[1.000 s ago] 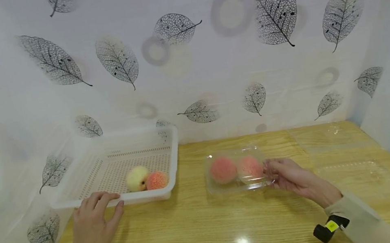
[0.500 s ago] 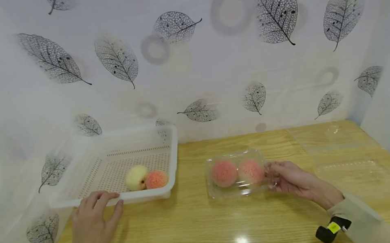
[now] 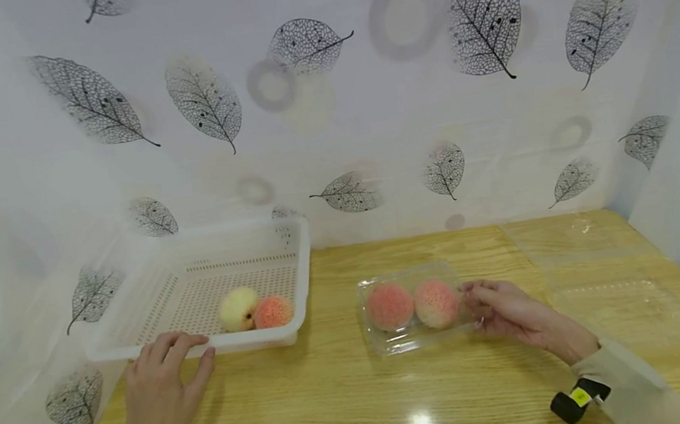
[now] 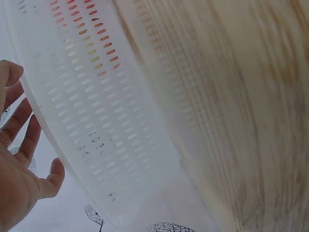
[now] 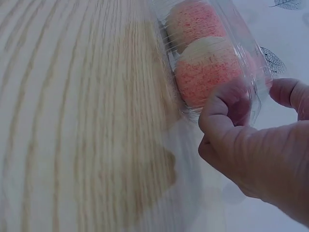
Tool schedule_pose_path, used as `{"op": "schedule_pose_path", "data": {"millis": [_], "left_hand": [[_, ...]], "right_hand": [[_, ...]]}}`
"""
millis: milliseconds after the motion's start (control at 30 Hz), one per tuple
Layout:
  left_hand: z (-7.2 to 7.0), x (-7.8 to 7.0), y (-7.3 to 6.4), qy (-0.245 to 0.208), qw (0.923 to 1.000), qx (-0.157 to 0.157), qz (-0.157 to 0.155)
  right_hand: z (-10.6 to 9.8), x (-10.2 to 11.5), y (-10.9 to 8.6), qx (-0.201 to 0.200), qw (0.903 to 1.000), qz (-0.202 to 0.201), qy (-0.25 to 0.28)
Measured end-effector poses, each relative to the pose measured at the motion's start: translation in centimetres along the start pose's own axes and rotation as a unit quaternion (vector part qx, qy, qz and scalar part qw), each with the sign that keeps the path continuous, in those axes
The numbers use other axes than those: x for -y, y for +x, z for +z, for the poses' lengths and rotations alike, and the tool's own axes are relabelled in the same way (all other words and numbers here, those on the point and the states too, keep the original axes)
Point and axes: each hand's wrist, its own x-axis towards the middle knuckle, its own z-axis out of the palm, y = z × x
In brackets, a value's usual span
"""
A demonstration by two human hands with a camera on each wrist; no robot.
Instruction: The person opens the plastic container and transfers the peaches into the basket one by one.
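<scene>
My right hand (image 3: 511, 315) pinches the right end of a clear plastic box (image 3: 415, 338) that holds two pink peaches, a left one (image 3: 390, 307) and a right one (image 3: 437, 304). In the right wrist view, fingers and thumb (image 5: 285, 92) grip the box's end wall, and the speckled peaches (image 5: 207, 72) show through the plastic. Over on the left, my left hand (image 3: 161, 397) rests with relaxed fingers at the near rim of a white perforated basket (image 3: 191, 253). Inside the basket, a pale peach (image 3: 240, 310) touches a red-orange peach (image 3: 273, 312) in the near right corner.
More clear plastic packaging (image 3: 631, 313) lies on the right side of the wooden table (image 3: 315, 416), its outline hard to make out. A white leaf-printed curtain (image 3: 328, 120) hangs behind the table and along both sides.
The box with its two peaches has tilted and turned a little in my right hand, its left end coming lower and nearer. My left hand and the basket have stayed put.
</scene>
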Motion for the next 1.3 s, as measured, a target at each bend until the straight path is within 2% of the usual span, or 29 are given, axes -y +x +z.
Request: {"op": "schedule_pose_path", "data": {"millis": [233,400,500,667,833,1067,1200,1300], "left_hand": [[0.1,0.1,0.0,0.003,0.9999,-0.008,0.007],[0.1,0.2,0.1,0.004,0.9999,-0.011,0.009],[0.0,0.1,0.1,0.006,1.0,-0.007,0.005],[0.0,0.2,0.1,0.003,1.0,-0.003,0.005],[0.1,0.1,0.1,-0.001,1.0,-0.005,0.006],[0.0,0.2,0.2,0.0,1.0,-0.004,0.007],[0.1,0.2,0.2,0.002,0.9999,-0.005,0.011],[0.1,0.2,0.1,0.004,0.9999,-0.006,0.01]], "right_hand": [[0.2,0.7,-0.2,-0.049,0.9959,0.021,-0.073],[0.2,1.3,-0.9,-0.019,0.9929,0.042,-0.11],[0.4,1.4,-1.1,-0.004,0.9935,0.042,-0.106],[0.5,1.1,-1.1,-0.012,0.9951,0.037,-0.09],[0.4,1.1,-0.9,-0.046,0.9953,0.036,-0.077],[0.8,1.3,-0.3,-0.102,0.9929,0.002,-0.062],[1.7,0.8,-0.1,-0.141,0.9866,0.011,-0.081],[2.7,0.3,-0.2,-0.15,0.9832,0.029,-0.1]]}}
